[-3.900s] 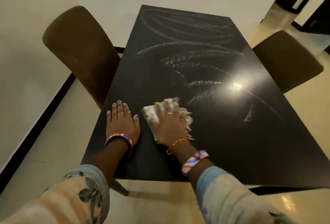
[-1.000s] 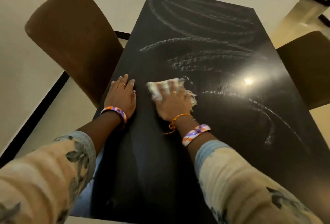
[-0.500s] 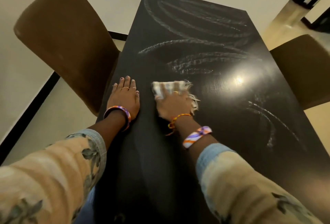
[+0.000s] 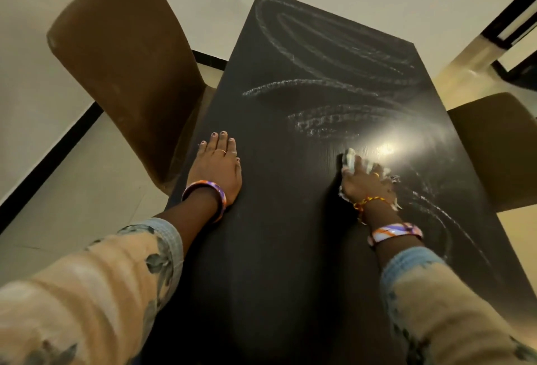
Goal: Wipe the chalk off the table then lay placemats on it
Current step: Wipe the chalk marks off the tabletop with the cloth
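Note:
A long black table [image 4: 279, 248] runs away from me, its far half covered in looping white chalk marks [image 4: 328, 97]; more chalk arcs [image 4: 444, 219] lie near its right edge. My left hand [image 4: 216, 168] lies flat on the table near the left edge, fingers straight. My right hand [image 4: 367, 185] presses a pale checked cloth [image 4: 350, 161] onto the table toward the right side, fingers spread over it; most of the cloth is hidden under the hand. The near left part of the table shows no chalk.
A brown upholstered chair [image 4: 125, 62] stands tucked at the table's left side, another brown chair [image 4: 499, 149] at the right. Pale tiled floor [image 4: 72, 190] surrounds the table, with a black skirting line [image 4: 49, 161] on the left and dark frames [image 4: 511, 30] at the top right.
My right hand has slid the cloth to the right, away from my left hand and toward the chalk arcs near the right edge. My left hand stays planted.

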